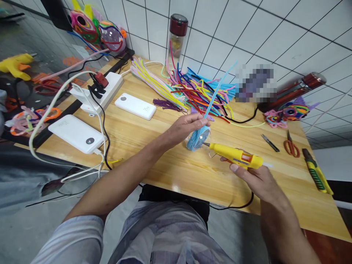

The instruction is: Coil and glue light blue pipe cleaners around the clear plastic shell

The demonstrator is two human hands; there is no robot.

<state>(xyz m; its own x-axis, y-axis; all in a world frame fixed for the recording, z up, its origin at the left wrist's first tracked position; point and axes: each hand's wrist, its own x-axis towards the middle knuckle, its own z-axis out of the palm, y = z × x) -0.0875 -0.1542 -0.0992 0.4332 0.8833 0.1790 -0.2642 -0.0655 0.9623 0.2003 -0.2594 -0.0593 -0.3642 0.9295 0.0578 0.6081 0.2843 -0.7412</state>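
Glue gun [235,154], yellow, is clasped in the right hand [257,179] near the front edge of the wooden table [170,172], and from afar I see its nozzle [206,144] pointing left at a clear ball [204,136] partly wrapped in light blue; whether it touches, I cannot tell. The left hand [189,125], apart from the right, pinches a light-blue pipe cleaner [213,98] at the ball's top, and the ball lies just under that hand, the gun between it and the right. Beyond them I make out a heap of coloured pipe cleaners [189,86], and behind it a red-lidded bottle [178,27] by the tiled wall [220,22]
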